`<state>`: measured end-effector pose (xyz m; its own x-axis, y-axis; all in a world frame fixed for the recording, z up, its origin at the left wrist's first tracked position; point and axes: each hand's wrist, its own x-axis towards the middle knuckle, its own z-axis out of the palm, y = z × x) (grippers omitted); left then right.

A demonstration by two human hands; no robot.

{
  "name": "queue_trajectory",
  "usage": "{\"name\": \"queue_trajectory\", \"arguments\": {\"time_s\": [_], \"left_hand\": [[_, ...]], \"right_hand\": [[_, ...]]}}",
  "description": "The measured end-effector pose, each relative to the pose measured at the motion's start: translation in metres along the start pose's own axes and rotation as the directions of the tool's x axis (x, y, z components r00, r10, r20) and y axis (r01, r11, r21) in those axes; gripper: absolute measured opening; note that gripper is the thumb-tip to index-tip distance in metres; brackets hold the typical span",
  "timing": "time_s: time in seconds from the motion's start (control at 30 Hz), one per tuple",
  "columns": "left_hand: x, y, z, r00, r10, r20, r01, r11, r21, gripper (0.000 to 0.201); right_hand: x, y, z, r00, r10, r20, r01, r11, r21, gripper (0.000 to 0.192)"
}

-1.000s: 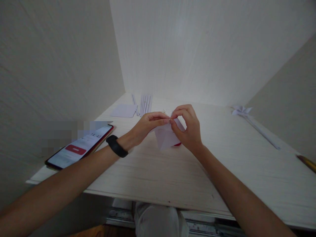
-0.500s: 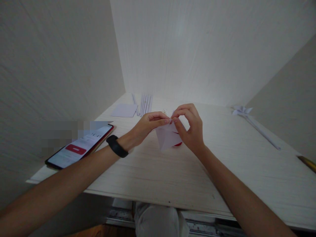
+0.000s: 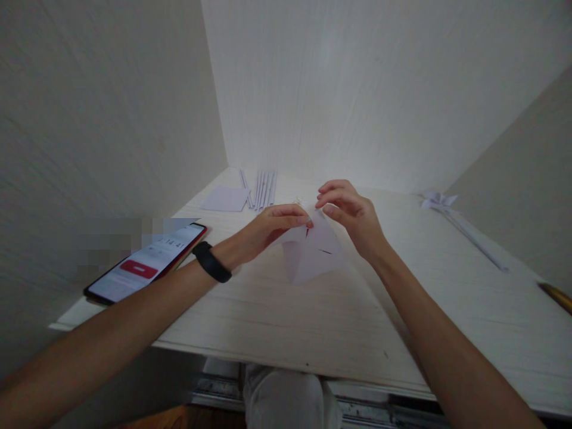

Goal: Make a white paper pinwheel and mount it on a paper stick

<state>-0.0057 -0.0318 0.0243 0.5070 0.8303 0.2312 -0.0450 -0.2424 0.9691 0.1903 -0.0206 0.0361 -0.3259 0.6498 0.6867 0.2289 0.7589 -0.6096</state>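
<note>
My left hand (image 3: 279,220) pinches a white sheet of paper (image 3: 308,256) near its top edge, thumb against fingers. The sheet is loosely bent and tilts above the table; a thin dark slit shows on it, and a small patch of red appears just below my fingertips. My right hand (image 3: 351,211) is just above and to the right of the paper, fingers slightly curled and thumb apart from them, with nothing visible in it. Whatever lies behind the sheet is hidden.
Several thin white paper sticks (image 3: 266,187) and a square paper piece (image 3: 226,199) lie at the back left. A phone (image 3: 145,262) rests on the left. A paper pinwheel on a stick (image 3: 465,232) lies right, near a gold-coloured object (image 3: 556,297). Walls enclose the table (image 3: 268,322).
My right hand has let go of the paper and moved up and right, its fingers loosening. The sheet has spread out, covering the red thing beneath it. My left hand keeps its pinch.
</note>
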Motion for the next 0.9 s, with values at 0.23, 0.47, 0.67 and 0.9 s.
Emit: {"name": "queue_trajectory", "arguments": {"time_s": [0.23,0.47,0.67,0.9], "left_hand": [[-0.008,0.016,0.006,0.997,0.033,0.066,-0.046,0.978,0.204,0.017],[-0.009,0.021,0.011,1.0,-0.021,0.02,0.017,0.981,0.194,0.015],[-0.003,0.005,0.006,0.991,-0.119,0.054,0.123,0.99,-0.068,0.013],[0.0,-0.007,0.003,0.988,-0.156,0.0,0.155,0.981,-0.115,0.026]], "right_hand": [[-0.001,-0.002,-0.001,0.98,0.007,0.198,-0.023,0.997,0.079,0.004],[-0.002,-0.003,-0.001,0.968,0.034,0.249,-0.057,0.995,0.087,0.005],[-0.001,0.001,-0.003,0.966,0.044,0.254,-0.072,0.992,0.104,0.004],[-0.002,0.006,0.0,0.963,0.136,0.232,-0.163,0.982,0.1,0.009]]}}
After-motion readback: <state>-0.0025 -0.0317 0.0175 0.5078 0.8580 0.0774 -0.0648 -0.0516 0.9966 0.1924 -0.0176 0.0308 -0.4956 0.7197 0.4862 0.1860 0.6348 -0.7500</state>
